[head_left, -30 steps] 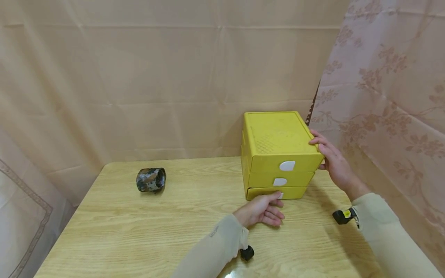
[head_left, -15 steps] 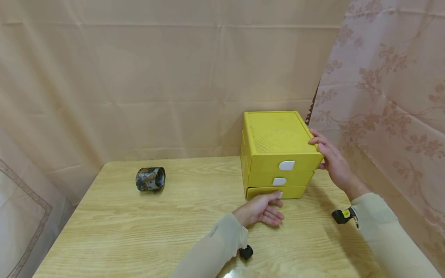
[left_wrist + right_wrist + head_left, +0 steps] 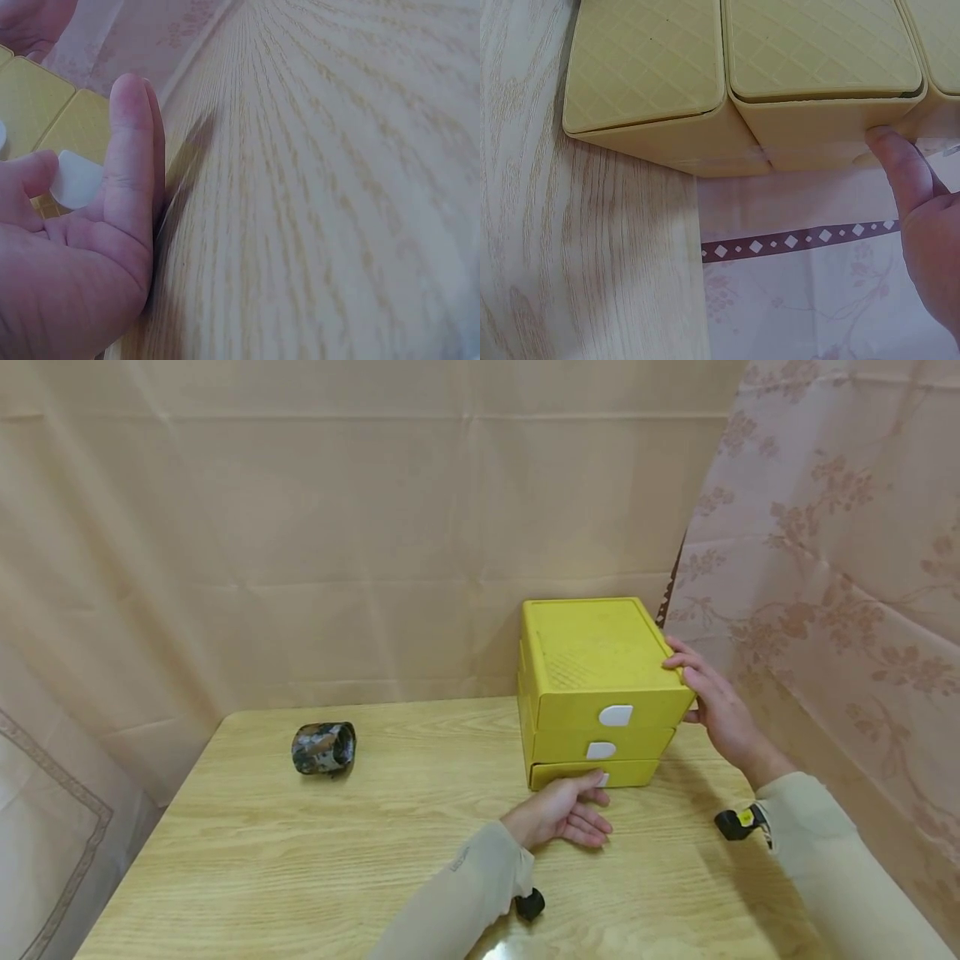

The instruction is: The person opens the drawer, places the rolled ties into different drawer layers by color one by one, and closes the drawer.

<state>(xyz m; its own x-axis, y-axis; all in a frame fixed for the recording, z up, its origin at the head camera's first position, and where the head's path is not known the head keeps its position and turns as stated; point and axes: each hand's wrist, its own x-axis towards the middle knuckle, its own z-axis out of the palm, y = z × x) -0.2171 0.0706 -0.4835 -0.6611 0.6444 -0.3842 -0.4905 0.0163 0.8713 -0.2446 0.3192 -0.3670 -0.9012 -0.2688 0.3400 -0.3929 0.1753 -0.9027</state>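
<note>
A yellow chest of three stacked drawers [image 3: 585,643] with white tab handles stands on the wooden table, right of centre. My left hand [image 3: 566,814] is at the bottom drawer [image 3: 637,773], thumb against its white handle [image 3: 77,180] and the other fingers stretched out below. A thin dark gap runs along that drawer's upper left edge. My right hand [image 3: 720,714] rests on the chest's right top edge, fingers over the top. In the right wrist view a finger [image 3: 904,165] touches the side wall.
A hollow camouflage-patterned cylinder [image 3: 322,748] lies on its side at the table's left. Beige cloth [image 3: 360,543] hangs behind the table [image 3: 300,860]. Flowered cloth [image 3: 840,593] hangs close on the right. Each wrist wears a small black camera.
The view has shifted very slightly. Both hands keep their places on the chest, and the drawers look the same.
</note>
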